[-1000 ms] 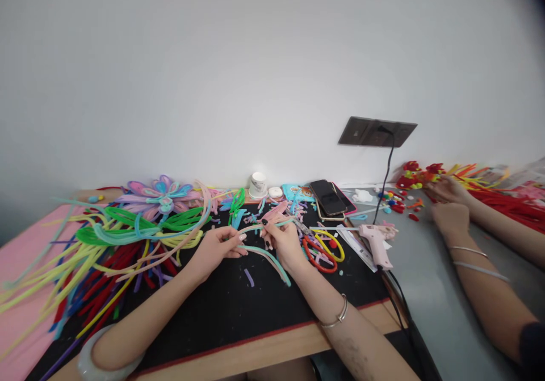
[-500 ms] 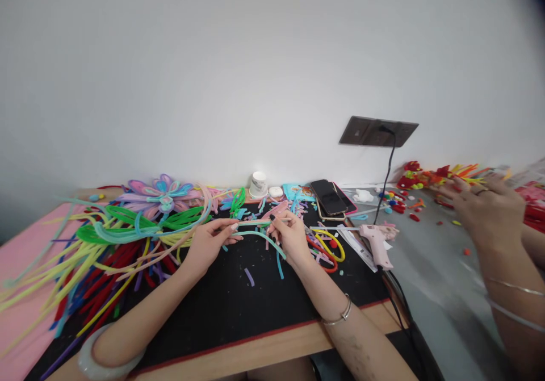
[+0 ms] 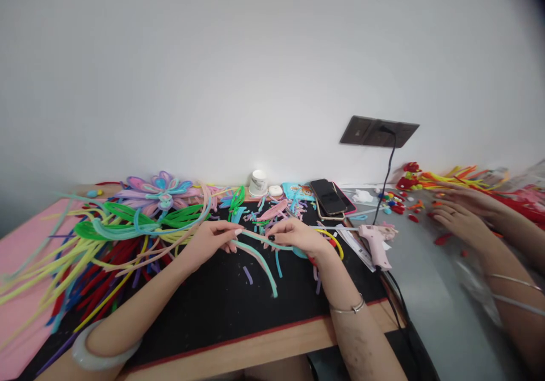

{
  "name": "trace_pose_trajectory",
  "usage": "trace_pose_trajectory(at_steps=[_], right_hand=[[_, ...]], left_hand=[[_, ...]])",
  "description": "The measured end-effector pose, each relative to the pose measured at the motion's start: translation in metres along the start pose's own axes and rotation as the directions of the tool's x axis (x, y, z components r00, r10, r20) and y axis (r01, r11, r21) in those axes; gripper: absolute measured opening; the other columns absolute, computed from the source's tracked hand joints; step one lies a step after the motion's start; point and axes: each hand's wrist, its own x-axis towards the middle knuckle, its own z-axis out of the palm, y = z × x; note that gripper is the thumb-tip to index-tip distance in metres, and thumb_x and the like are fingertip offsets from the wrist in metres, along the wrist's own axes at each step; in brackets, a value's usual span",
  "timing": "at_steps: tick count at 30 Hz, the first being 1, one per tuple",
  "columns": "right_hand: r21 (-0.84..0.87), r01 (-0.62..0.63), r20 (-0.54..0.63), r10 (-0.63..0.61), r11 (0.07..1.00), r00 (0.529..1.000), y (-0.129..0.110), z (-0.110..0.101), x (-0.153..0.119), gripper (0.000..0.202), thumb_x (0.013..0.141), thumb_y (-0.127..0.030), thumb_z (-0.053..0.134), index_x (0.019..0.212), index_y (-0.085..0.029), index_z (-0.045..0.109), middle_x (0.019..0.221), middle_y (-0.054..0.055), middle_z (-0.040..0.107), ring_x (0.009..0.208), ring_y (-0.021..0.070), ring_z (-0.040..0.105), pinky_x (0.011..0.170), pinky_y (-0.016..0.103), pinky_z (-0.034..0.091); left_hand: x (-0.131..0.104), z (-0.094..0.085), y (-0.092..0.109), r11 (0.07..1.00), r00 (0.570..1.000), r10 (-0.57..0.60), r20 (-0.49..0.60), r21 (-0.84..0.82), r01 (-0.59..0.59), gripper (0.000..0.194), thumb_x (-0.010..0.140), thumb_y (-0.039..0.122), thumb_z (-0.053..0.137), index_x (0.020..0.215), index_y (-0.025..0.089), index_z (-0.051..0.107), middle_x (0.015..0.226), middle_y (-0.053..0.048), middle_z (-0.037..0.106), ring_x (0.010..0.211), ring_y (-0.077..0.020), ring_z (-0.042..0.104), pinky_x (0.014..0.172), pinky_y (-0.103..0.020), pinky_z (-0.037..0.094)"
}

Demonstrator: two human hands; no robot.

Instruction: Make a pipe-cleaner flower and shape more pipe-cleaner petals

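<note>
Pink and mint-green pipe cleaners [image 3: 258, 237] run between my two hands over the black mat [image 3: 204, 313]. My left hand [image 3: 213, 242] pinches them between thumb and fingers at the mat's middle. From that hand a pair of pink and mint strands [image 3: 264, 266] curves down to the right, its end loose. Further right, my right hand [image 3: 300, 237] has its thumb and fingers closed on the stretched strands. A little light blue shows beneath its palm, but I cannot make out what it is. Short pipe-cleaner scraps [image 3: 248, 275] lie around both hands.
Left lie a pipe-cleaner flower [image 3: 164, 191] and a heap of coloured stems [image 3: 106, 273]. Behind stand a paper cup [image 3: 258, 181] and phones [image 3: 330, 197]. A pink glue gun [image 3: 375, 246] with its cord lies right. A co-worker's hands [image 3: 462, 219] are over the grey table.
My right hand has slid right along the strands, away from my left hand. The pink and mint ends now hang lower between them. The co-worker's hands have come down to the grey table.
</note>
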Motion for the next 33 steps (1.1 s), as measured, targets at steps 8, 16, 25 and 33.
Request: trace_pose_trajectory(at_steps=[8,16,25,33], right_hand=[[0.206,-0.175,0.471,0.059,0.963,0.88,-0.021,-0.013,-0.02,0.088,0.042,-0.051,0.079,0.117,-0.01,0.058,0.113,0.021,0.062,0.091,0.0253,0.065,0.069,0.031,0.053],[0.127,-0.253,0.358,0.194,0.959,0.913,0.006,0.016,0.001,0.04,0.074,-0.045,0.064,0.092,-0.009,0.065,0.083,0.013,0.07,0.06,0.015,0.066,0.05,0.021,0.049],[0.108,-0.291,0.314,0.245,0.951,0.917,0.012,0.033,0.01,0.022,0.083,-0.025,0.048,0.087,-0.009,0.063,0.068,0.008,0.069,0.056,0.0139,0.065,0.061,0.027,0.053],[-0.007,-0.201,0.191,0.199,0.98,0.961,0.008,0.041,0.013,0.021,0.086,-0.028,0.048,0.087,-0.012,0.06,0.078,0.007,0.068,0.063,0.0133,0.066,0.055,0.023,0.052]], left_hand=[[-0.007,-0.003,0.005,0.998,0.943,-0.033,0.331,0.058,0.015,0.025,0.073,0.038,0.064,0.081,0.017,0.072,0.048,0.0,0.061,0.044,-0.0129,0.059,0.045,-0.021,0.046],[-0.009,0.006,0.002,0.995,0.914,0.014,0.406,0.084,-0.053,0.027,0.077,0.038,0.061,0.083,0.014,0.071,0.058,-0.002,0.062,0.049,-0.0137,0.062,0.048,-0.022,0.049],[-0.006,0.016,-0.008,0.961,0.967,0.226,0.119,0.136,-0.241,0.02,0.077,0.029,0.058,0.082,0.012,0.068,0.071,0.0,0.057,0.049,-0.0104,0.061,0.047,-0.021,0.049],[-0.012,0.017,-0.006,0.883,0.925,0.377,0.047,0.282,-0.374,0.021,0.081,0.029,0.055,0.081,0.014,0.069,0.067,0.001,0.055,0.047,-0.008,0.059,0.046,-0.018,0.045]])
